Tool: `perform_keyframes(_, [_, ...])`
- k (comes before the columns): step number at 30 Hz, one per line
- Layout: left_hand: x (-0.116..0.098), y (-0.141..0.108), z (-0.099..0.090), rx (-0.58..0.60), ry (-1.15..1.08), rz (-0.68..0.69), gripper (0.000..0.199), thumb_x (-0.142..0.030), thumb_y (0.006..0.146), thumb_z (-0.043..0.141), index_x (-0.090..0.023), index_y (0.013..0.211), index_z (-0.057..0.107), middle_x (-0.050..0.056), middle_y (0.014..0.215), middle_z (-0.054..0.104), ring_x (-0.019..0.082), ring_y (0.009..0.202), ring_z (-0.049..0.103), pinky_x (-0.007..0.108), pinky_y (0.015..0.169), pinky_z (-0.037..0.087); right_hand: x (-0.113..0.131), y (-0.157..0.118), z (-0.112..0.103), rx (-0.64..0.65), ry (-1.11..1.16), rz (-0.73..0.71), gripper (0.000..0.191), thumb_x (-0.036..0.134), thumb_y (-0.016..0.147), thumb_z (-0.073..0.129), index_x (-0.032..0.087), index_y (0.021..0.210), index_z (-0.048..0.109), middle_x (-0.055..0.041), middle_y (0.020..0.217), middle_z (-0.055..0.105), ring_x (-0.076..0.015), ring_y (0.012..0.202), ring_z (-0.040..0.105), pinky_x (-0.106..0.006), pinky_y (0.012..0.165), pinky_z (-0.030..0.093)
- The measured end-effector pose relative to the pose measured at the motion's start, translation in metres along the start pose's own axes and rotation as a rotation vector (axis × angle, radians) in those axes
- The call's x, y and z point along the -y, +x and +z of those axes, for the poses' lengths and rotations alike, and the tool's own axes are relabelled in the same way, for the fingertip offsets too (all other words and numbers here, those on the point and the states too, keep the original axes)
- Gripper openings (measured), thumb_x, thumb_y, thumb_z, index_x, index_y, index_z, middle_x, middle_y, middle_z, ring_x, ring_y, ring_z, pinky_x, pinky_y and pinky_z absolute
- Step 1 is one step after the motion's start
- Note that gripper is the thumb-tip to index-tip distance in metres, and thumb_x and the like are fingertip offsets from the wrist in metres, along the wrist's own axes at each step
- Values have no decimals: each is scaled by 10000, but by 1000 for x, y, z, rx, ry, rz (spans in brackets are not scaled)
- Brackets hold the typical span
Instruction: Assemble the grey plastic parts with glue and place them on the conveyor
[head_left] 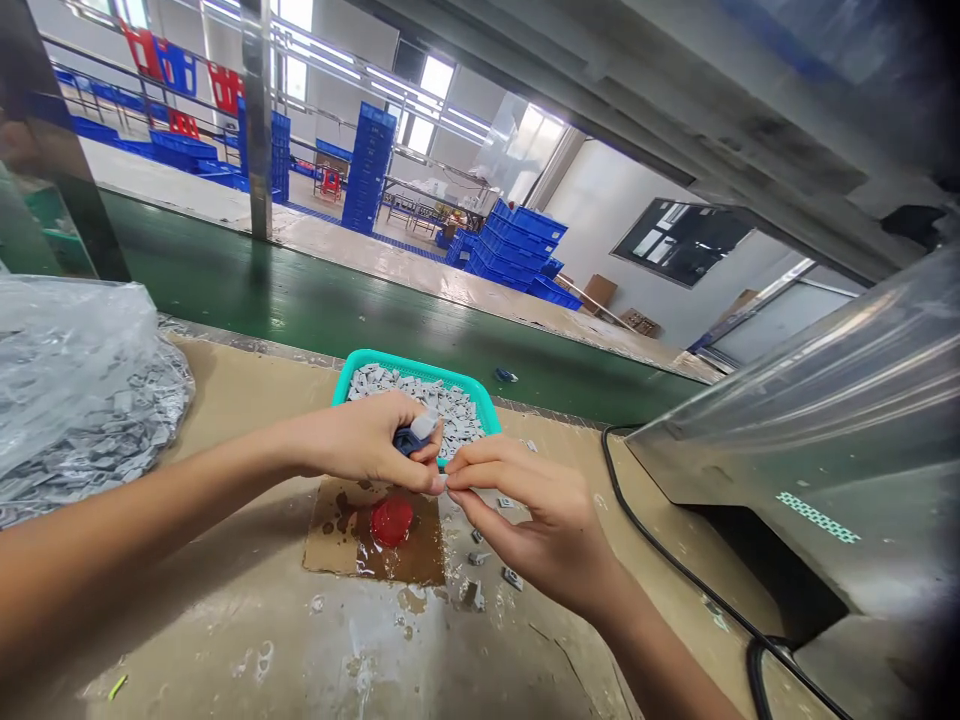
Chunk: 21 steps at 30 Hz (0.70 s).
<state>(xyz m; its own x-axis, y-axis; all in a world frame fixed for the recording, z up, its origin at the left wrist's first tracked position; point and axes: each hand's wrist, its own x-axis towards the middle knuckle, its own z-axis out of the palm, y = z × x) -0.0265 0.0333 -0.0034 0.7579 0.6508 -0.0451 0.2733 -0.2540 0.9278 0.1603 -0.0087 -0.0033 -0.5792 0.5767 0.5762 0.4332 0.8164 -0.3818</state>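
Observation:
My left hand (375, 437) is closed round a dark blue plastic part (409, 440) with a pale, translucent piece (424, 424) at its upper end. Fingertips pinched together, my right hand (525, 500) meets my left thumb tip; a tiny pale piece seems to be between them, too small to name. Just behind both hands stands a turquoise basket (489, 405) full of small grey plastic pieces (450, 405). Below my left hand, a round red thing (391, 520) lies on a wet, brown square sheet (330, 550).
Loose grey pieces (513, 578) lie beside my right hand. At left is a clear plastic bag (82, 350) of grey parts. A green conveyor belt (360, 310) runs behind, carrying a small dark part (506, 375). A black cable (660, 545) and metal housing (810, 440) stand right.

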Motion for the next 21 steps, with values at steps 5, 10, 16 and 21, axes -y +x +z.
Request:
perform_keyframes(5, [-4, -1, -1, -19, 92, -207, 306, -467, 697, 511, -171, 687, 432, -16, 677, 494, 116, 622, 423, 221, 536, 312, -5, -20, 0, -32, -11, 156, 131, 68, 740, 551, 188, 788, 575, -21, 767, 606, -144, 762, 542, -308, 718, 450])
perform_keyframes(10, [-8, -2, -8, -192, 128, -290, 181, -345, 722, 444, -179, 765, 501, -3, 801, 495, 153, 773, 438, 235, 645, 335, -12, -59, 17, 77, -53, 306, 145, 77, 736, 548, 206, 795, 574, -8, 749, 617, -157, 777, 502, -287, 666, 437])
perform_keyframes(16, [-5, -1, -11, -295, -22, -308, 152, -194, 665, 460, -184, 805, 518, -1, 816, 517, 143, 753, 471, 216, 620, 354, -13, -78, 32, 94, -151, 306, 114, 103, 755, 532, 197, 775, 593, -19, 732, 639, -179, 772, 504, -335, 689, 402])
perform_keyframes(21, [-8, 0, -10, -292, -134, -293, 148, -147, 671, 488, -159, 799, 563, 1, 733, 552, 132, 711, 511, 210, 645, 391, -14, -73, 32, 93, -162, 256, 132, 91, 744, 544, 203, 767, 609, -4, 729, 645, -170, 754, 501, -342, 691, 376])
